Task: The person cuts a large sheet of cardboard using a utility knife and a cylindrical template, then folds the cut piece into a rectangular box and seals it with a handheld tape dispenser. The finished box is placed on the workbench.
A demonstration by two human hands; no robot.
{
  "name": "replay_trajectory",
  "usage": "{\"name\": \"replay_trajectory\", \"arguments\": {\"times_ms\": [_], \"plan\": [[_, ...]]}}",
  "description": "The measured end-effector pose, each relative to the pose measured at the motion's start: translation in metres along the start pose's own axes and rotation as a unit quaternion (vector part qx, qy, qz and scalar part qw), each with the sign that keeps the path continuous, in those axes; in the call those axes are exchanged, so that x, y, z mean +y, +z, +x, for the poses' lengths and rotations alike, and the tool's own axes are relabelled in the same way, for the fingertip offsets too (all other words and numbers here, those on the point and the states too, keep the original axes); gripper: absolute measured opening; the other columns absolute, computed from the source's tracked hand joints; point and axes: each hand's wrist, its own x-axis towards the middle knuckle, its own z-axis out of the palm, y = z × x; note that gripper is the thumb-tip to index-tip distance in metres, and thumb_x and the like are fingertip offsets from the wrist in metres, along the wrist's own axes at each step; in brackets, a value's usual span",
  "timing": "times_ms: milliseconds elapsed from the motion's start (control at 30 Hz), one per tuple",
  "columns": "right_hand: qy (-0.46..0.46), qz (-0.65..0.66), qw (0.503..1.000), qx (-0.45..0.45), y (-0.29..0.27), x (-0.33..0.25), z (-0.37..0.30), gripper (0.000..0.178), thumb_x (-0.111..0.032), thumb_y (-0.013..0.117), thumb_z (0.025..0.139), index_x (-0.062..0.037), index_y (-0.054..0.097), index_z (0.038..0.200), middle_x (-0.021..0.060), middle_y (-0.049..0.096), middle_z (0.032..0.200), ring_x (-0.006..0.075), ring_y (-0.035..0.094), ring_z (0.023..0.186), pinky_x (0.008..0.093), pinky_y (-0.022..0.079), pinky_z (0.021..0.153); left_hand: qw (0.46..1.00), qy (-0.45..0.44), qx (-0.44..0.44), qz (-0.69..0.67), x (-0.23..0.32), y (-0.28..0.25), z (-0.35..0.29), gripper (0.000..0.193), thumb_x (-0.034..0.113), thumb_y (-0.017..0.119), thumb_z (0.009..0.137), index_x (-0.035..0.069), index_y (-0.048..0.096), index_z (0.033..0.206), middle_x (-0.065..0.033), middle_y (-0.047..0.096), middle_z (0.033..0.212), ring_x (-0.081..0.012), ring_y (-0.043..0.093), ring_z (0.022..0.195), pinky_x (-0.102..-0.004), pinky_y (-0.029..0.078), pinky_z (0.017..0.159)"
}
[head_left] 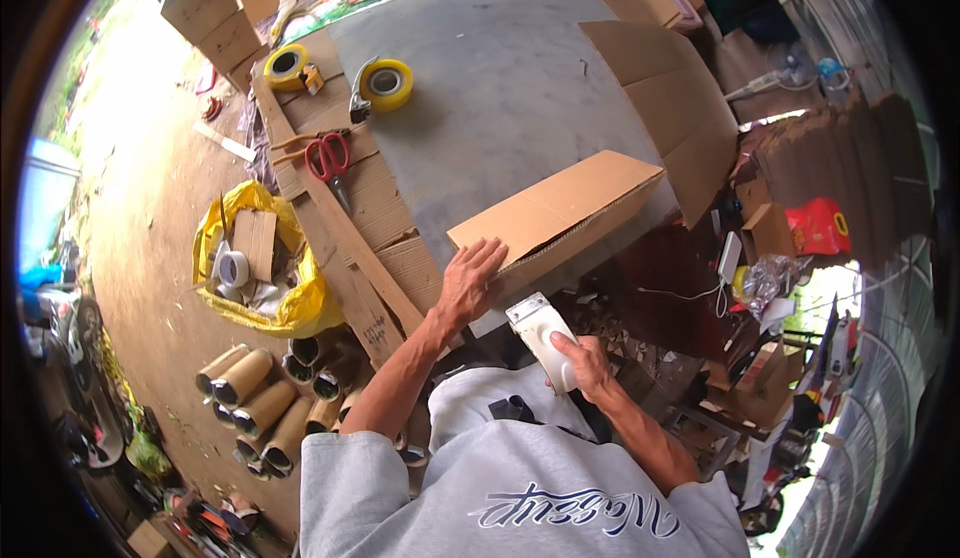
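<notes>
A long, flat cardboard box (560,203) lies slantwise near the front edge of the grey tabletop (480,68). Along its near side, a dark gap shows under the top panel. My left hand (475,278) rests on the box's left end with the fingers stretched out over the corner. In front of my body, my right hand (585,366) is closed around a white hand-held tool (545,343) with a flat metal-edged head; its exact kind is unclear. The tool's head points toward the box and stays apart from it.
Yellow tape rolls (386,82) and red-handled scissors (328,158) lie at the table's left side. A yellow bag (315,293) of scraps stands on the floor to the left, near several cardboard tubes (265,408). Cardboard sheets (665,98) cover the table's right side; clutter fills the right.
</notes>
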Motion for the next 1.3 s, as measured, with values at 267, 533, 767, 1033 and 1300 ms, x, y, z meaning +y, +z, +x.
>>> {"name": "replay_trajectory", "arguments": {"times_ms": [267, 533, 767, 1033, 1300], "plan": [[-0.028, -0.021, 0.999, -0.002, -0.009, 0.035, 0.048, 0.057, -0.049, 0.064, 0.090, 0.0069, 0.072, 0.083, 0.0146, 0.068, 0.064, 0.0214, 0.068, 0.054, 0.0329, 0.053, 0.051, 0.998, 0.012, -0.066, -0.007, 0.005, -0.013, 0.006, 0.070, 0.011, 0.072, 0.078, 0.001, 0.051, 0.144, -0.0243, 0.051, 0.150, -0.0458, 0.047, 0.139, -0.0505, 0.039, 0.116], [-0.053, -0.033, 0.998, 0.012, 0.005, 0.045, 0.082, 0.060, -0.053, 0.067, 0.088, 0.0057, 0.071, 0.080, 0.0143, 0.068, 0.063, 0.0228, 0.067, 0.050, 0.0352, 0.053, 0.047, 0.990, 0.064, -0.123, -0.007, -0.008, -0.021, 0.014, 0.076, 0.012, 0.075, 0.078, -0.003, 0.047, 0.146, -0.0269, 0.047, 0.152, -0.0469, 0.044, 0.141, -0.0471, 0.038, 0.118], [-0.045, -0.071, 0.996, 0.035, 0.006, 0.081, 0.109, 0.063, -0.053, 0.066, 0.087, 0.0096, 0.069, 0.080, 0.0228, 0.068, 0.068, 0.0290, 0.070, 0.060, 0.0402, 0.055, 0.056, 0.995, 0.050, -0.084, -0.006, 0.034, -0.028, 0.036, 0.040, 0.024, 0.077, 0.080, 0.000, 0.054, 0.103, -0.0229, 0.063, 0.099, -0.0441, 0.064, 0.090, -0.0498, 0.052, 0.072], [-0.077, -0.109, 0.990, 0.040, 0.009, 0.112, 0.144, 0.082, -0.069, 0.060, 0.082, 0.0126, 0.071, 0.082, 0.0360, 0.069, 0.084, 0.0381, 0.073, 0.087, 0.0468, 0.053, 0.078, 0.993, 0.037, 0.009, 0.113, 0.026, 0.008, 0.021, 0.050, 0.027, 0.079, 0.084, -0.003, 0.056, 0.117, -0.0252, 0.068, 0.115, -0.0428, 0.068, 0.101, -0.0481, 0.058, 0.081], [-0.063, -0.193, 0.975, 0.089, 0.021, 0.077, 0.120, 0.085, -0.068, 0.057, 0.086, 0.0149, 0.071, 0.100, 0.0384, 0.068, 0.105, 0.0469, 0.069, 0.107, 0.0468, 0.055, 0.089, 0.991, 0.049, 0.021, 0.123, 0.036, 0.000, 0.021, 0.050, 0.029, 0.078, 0.085, -0.004, 0.057, 0.116, -0.0260, 0.067, 0.118, -0.0428, 0.067, 0.105, -0.0481, 0.057, 0.085]]}}
